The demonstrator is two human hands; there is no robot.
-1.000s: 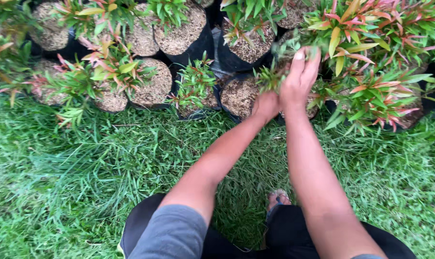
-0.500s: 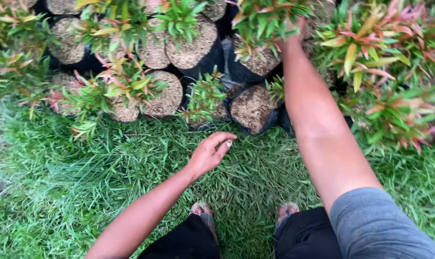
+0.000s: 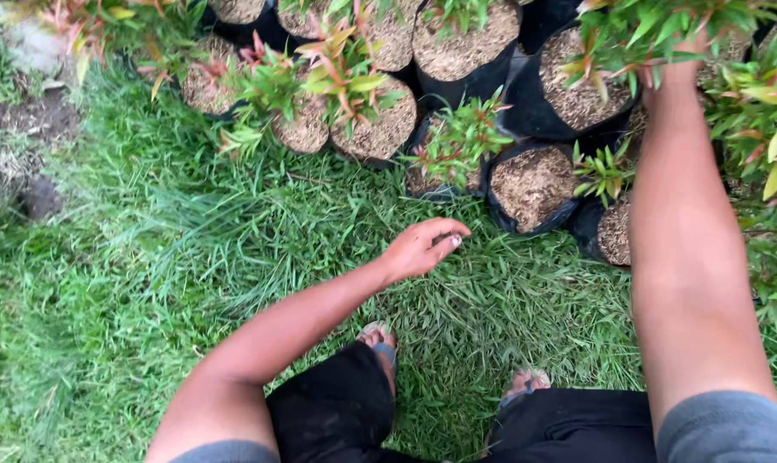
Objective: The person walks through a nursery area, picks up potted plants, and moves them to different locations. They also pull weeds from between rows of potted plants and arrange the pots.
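The left hand (image 3: 423, 249) hangs over the grass (image 3: 191, 257) at the middle of the frame, fingers (image 3: 447, 230) loosely curled and empty, just short of the small black nursery bag (image 3: 530, 184) of husk-like filling that sits centre right; a second ago this hand was up among the bags beside the other one, so it has dropped back and let go of whatever it touched; the right arm (image 3: 688, 249) has meanwhile stretched further, running up the right side of the frame into the red-and-green foliage (image 3: 654, 30) at the upper right; the right hand itself is buried under those leaves, so whether its fingers are closed on a stem or bag cannot be told; the reach seems to have passed from a two-handed job to a one-handed one; more potted seedlings (image 3: 345, 77) crowd the top edge; two sandalled feet (image 3: 380, 339) show at the bottom centre.
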